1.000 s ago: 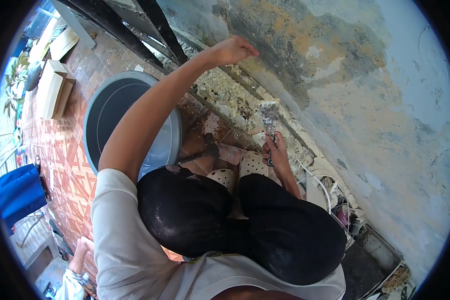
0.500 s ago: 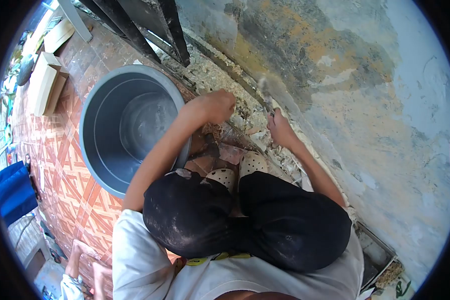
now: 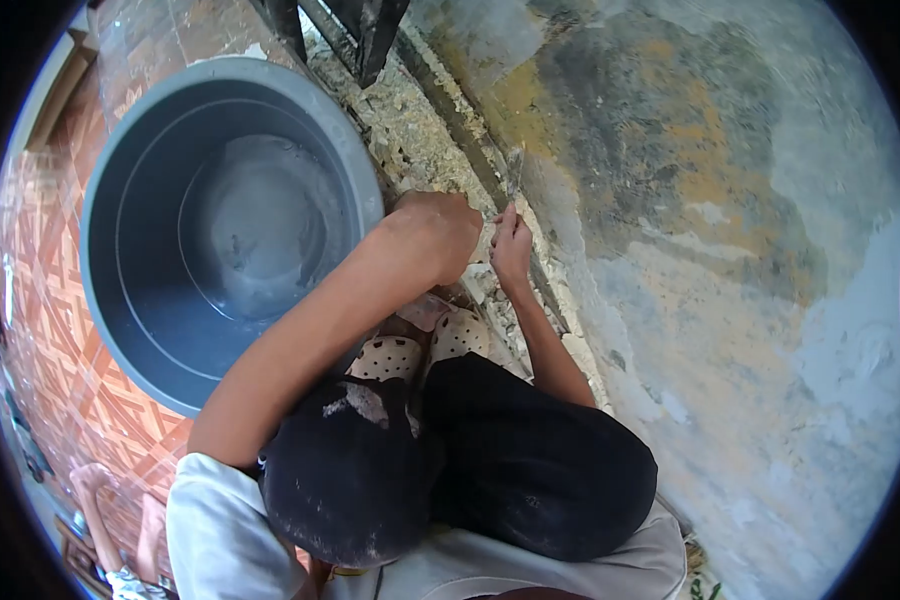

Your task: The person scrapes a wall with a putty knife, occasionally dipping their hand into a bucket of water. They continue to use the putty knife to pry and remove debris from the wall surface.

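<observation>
My right hand [image 3: 512, 245] is closed around the handle of a small tool with a thin greyish blade [image 3: 515, 172], perhaps a scraper or trowel. Its tip points up along the groove at the foot of the wall [image 3: 690, 150]. My left hand [image 3: 440, 235] is curled closed over the broken, crumbly strip of plaster [image 3: 425, 155], just left of my right hand. Whether its fingers hold anything is hidden. Beside my left forearm stands a large grey tub [image 3: 135, 365], with a whitish film on its bottom.
Dark metal legs [image 3: 378, 40] stand at the top beside the wall. Patterned reddish tiles [image 3: 60, 290] lie left of the tub. My spotted clogs [image 3: 385, 357] are under my hands. Another person's bare limbs [image 3: 98, 510] show at the lower left.
My view has shifted, and the tub appears larger and further left. My right hand has come closer to my left hand with the tool, whose blade is less blurred. My left hand stays curled.
</observation>
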`<control>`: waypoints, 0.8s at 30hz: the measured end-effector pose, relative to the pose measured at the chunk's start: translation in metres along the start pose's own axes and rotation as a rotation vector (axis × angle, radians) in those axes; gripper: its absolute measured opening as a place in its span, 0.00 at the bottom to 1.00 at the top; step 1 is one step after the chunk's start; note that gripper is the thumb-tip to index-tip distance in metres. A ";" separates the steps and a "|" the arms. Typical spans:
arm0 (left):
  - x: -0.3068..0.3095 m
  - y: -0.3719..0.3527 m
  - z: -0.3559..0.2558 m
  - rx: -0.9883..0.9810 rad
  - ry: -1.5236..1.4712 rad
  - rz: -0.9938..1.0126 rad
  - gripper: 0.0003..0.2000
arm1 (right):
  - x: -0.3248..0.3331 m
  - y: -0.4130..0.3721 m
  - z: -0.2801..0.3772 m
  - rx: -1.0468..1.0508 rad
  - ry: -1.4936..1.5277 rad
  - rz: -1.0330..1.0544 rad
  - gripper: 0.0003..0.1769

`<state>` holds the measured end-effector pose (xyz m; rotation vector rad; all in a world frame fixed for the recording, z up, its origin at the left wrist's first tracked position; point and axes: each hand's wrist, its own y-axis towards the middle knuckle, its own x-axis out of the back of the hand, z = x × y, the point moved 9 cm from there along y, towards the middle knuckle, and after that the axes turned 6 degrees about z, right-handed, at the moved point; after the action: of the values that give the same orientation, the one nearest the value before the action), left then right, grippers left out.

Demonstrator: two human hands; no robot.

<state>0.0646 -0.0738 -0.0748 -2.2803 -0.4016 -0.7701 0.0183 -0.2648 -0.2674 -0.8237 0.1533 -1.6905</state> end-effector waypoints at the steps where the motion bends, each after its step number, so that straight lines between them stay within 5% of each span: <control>1: 0.000 -0.001 0.001 -0.006 0.000 -0.033 0.07 | 0.003 0.000 0.004 0.114 -0.163 -0.094 0.30; 5: -0.001 -0.003 0.001 -0.022 -0.032 -0.108 0.06 | -0.011 -0.007 0.016 0.164 -0.369 -0.228 0.31; 14: 0.003 -0.006 -0.001 -0.005 0.033 -0.191 0.06 | -0.015 -0.003 0.019 0.090 -0.361 -0.152 0.31; 24: 0.001 -0.004 -0.001 0.015 -0.039 -0.075 0.07 | -0.001 0.009 0.016 0.033 -0.414 -0.196 0.34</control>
<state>0.0627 -0.0721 -0.0717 -2.2807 -0.5118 -0.7582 0.0353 -0.2619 -0.2609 -1.1741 -0.2454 -1.6589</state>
